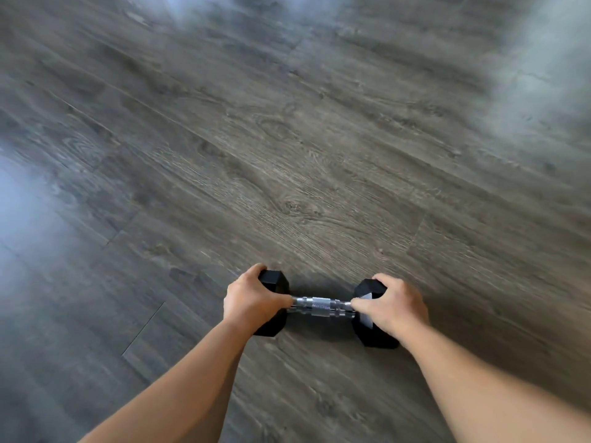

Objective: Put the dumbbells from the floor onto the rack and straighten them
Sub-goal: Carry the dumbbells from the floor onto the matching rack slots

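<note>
Black hex dumbbell (323,306) lies on grey wood-plank floor (287,139), chrome handle crosswise. Left hand (251,302) clamped over left head, right hand (391,306) clamped over right head, thumbs touching handle. Bare forearms reach in from below.

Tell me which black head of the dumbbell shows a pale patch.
The head under the right hand: its inner face shows a pale patch. The head under the left hand looks plain black.
</note>
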`<state>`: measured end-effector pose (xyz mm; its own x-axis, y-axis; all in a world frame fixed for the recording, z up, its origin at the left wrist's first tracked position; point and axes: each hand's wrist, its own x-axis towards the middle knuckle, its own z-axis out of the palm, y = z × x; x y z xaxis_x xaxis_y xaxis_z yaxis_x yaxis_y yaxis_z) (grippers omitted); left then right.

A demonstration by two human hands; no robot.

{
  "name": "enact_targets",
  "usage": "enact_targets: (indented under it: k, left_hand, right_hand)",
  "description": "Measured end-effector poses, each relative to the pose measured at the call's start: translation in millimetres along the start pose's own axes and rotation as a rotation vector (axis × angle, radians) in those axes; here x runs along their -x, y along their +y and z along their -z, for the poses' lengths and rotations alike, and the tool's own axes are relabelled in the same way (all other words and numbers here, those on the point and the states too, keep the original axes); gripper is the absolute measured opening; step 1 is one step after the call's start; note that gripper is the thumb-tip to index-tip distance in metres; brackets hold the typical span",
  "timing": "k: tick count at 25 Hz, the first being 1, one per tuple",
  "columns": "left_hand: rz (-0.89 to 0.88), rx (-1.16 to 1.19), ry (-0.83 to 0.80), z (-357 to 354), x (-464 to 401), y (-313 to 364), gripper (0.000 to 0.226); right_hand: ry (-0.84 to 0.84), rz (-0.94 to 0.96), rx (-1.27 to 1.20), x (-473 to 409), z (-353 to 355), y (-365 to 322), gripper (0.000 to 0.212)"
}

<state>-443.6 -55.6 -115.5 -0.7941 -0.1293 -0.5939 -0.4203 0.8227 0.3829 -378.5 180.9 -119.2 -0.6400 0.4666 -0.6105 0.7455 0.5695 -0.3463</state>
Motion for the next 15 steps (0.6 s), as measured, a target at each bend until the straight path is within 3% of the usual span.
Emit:
enact_targets:
  k: [4,7,15]
  left_hand:
    - [0.003,0.008,0.022,7,9,-1,0.049]
    - [0.004,0.047,0.061,47,44,1,0.045]
    - [0.219,0.242,0.287,305,307,-6,0.056]
  right_hand:
    - [0.051,0.004,-0.055,5,-1,0,0.036]
    - [0.054,0.057,-0.084,37,17,-19,0.037]
    - [-0.094,0.385,0.015,285,159,-175,0.042]
